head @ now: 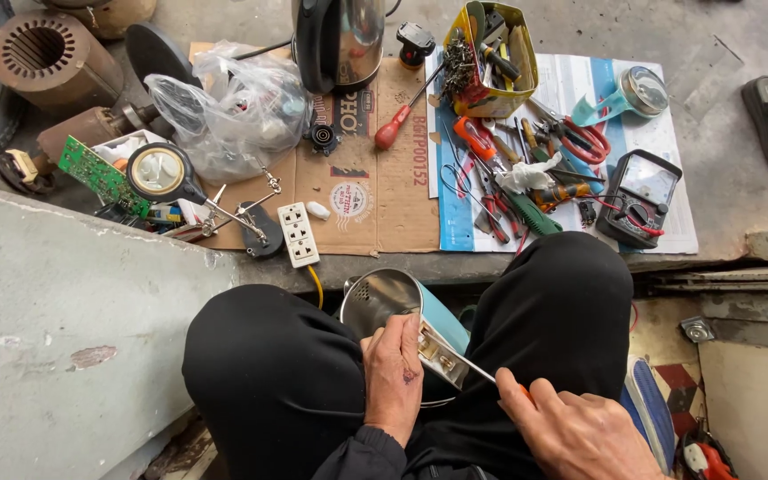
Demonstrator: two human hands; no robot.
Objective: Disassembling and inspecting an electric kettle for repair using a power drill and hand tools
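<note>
Between the knees, a kettle body [382, 300]; just behind it on the floor, a power strip [298, 234] on cardboard [384, 191]. Farther back, a second kettle [340, 40]. Right of the cardboard, scattered tools [513, 182], a multimeter [640, 196]; left, a magnifier [159, 172].
</note>
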